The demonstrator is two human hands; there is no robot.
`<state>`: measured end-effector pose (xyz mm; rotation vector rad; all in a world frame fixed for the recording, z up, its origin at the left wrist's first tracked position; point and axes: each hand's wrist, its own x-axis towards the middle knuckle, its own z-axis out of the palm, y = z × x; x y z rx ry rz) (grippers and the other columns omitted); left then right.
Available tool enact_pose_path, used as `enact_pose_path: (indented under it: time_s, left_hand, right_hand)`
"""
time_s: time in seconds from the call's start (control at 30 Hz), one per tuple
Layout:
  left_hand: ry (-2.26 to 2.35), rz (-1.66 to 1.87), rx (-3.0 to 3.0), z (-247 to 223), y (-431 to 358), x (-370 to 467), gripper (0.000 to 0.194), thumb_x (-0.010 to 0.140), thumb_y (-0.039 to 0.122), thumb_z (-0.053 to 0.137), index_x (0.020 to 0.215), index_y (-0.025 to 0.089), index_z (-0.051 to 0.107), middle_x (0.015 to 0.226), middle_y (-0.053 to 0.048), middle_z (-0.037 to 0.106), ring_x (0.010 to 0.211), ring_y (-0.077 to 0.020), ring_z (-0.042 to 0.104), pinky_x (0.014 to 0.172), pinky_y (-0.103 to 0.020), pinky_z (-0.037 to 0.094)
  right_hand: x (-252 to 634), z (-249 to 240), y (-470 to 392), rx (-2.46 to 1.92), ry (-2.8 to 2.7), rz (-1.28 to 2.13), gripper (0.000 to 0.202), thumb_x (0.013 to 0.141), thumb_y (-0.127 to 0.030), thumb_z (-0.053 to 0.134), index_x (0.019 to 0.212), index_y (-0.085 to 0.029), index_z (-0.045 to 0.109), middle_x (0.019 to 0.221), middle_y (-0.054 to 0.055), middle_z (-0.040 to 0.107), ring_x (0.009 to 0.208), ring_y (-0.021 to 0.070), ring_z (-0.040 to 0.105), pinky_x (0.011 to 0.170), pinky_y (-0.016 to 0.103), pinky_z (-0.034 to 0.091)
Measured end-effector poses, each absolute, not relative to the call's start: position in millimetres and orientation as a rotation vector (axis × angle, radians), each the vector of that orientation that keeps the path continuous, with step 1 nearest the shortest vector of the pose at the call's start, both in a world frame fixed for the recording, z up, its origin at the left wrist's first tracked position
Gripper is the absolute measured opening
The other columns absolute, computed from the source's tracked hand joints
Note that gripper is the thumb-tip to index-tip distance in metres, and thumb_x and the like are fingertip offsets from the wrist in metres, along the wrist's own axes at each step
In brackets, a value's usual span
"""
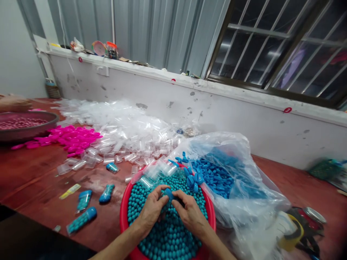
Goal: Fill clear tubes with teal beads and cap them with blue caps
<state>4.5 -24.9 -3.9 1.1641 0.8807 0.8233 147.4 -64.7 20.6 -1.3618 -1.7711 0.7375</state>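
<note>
Over a red basin (124,209) full of teal beads (165,234), both hands meet at a small container with a blue cap (169,194). My left hand (151,209) is closed round its body, which is mostly hidden by the fingers. The thumb and fingers of my right hand (189,213) pinch at the blue cap. Clear plastic tubes (148,180) lie on the beads at the basin's back edge. Several blue caps (193,180) rest at its back right rim. Left of the basin, bead-filled containers with blue caps (82,220) lie on the red table (108,224).
A clear plastic bag (244,151) of blue caps (214,177) lies at right. Clear tubes (124,126) are heaped along the wall, beside pink caps (76,139). Another person's hand (13,103) is above a basin (51,121) at far left. A yellow tool (294,231) lies at lower right.
</note>
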Motion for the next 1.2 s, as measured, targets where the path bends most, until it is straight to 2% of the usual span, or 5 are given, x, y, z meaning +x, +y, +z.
enact_pose_path:
  time_s: [0.23, 0.47, 0.6, 0.83, 1.2]
  left_hand:
    - [0.769, 0.644, 1.243, -0.1, -22.5, -2.0, 0.040, 0.073, 0.041, 0.052, 0.106, 0.021, 0.042, 0.058, 0.007, 0.047, 0.036, -0.0061, 0.044, 0.033, -0.016, 0.032]
    - [0.738, 0.777, 1.287, -6.0, -26.8, 2.7, 0.042, 0.075, 0.035, 0.052, 0.115, 0.023, 0.043, 0.071, 0.002, 0.052, 0.045, -0.0072, 0.041, 0.040, -0.018, 0.035]
    - [0.731, 0.905, 1.286, -1.4, -26.6, 7.0, 0.040, 0.075, 0.029, 0.052, 0.114, 0.020, 0.046, 0.086, -0.002, 0.058, 0.073, -0.0150, 0.052, 0.070, -0.026, 0.043]
    - [0.738, 0.931, 1.234, 5.4, -32.4, 11.3, 0.028, 0.074, 0.027, 0.052, 0.100, 0.018, 0.051, 0.079, 0.000, 0.056, 0.075, -0.0153, 0.050, 0.072, -0.026, 0.040]
    - [1.014, 0.969, 1.549, 1.8, -49.9, 6.8, 0.018, 0.078, 0.023, 0.042, 0.092, 0.017, 0.052, 0.083, -0.004, 0.059, 0.077, -0.0165, 0.053, 0.075, -0.026, 0.041]
  right_hand:
    - [169.2, 20.1, -48.8, -1.340, -1.328, 1.166, 0.044, 0.065, -0.023, 0.059, 0.109, -0.019, 0.054, 0.076, -0.002, 0.056, 0.054, 0.0103, 0.051, 0.051, 0.024, 0.046]
    - [153.7, 7.6, -55.6, -1.407, -1.533, 0.943, 0.051, 0.078, -0.030, 0.050, 0.127, -0.019, 0.039, 0.116, 0.008, 0.054, 0.104, 0.0213, 0.051, 0.088, 0.037, 0.042]
    - [138.8, 5.5, -66.6, -1.458, -1.889, 0.723, 0.089, 0.065, -0.033, 0.065, 0.137, -0.016, 0.015, 0.136, 0.013, 0.032, 0.122, 0.0272, 0.033, 0.096, 0.040, 0.034]
    - [119.3, 7.2, -70.3, -1.655, -2.094, 0.217, 0.094, 0.064, -0.028, 0.059, 0.138, -0.017, 0.002, 0.104, 0.014, 0.051, 0.071, 0.0248, 0.059, 0.058, 0.037, 0.048]
    - [116.9, -1.4, -81.9, -1.663, -2.216, 0.415, 0.089, 0.068, -0.034, 0.058, 0.138, -0.018, 0.006, 0.114, 0.016, 0.047, 0.087, 0.0276, 0.058, 0.070, 0.039, 0.047]
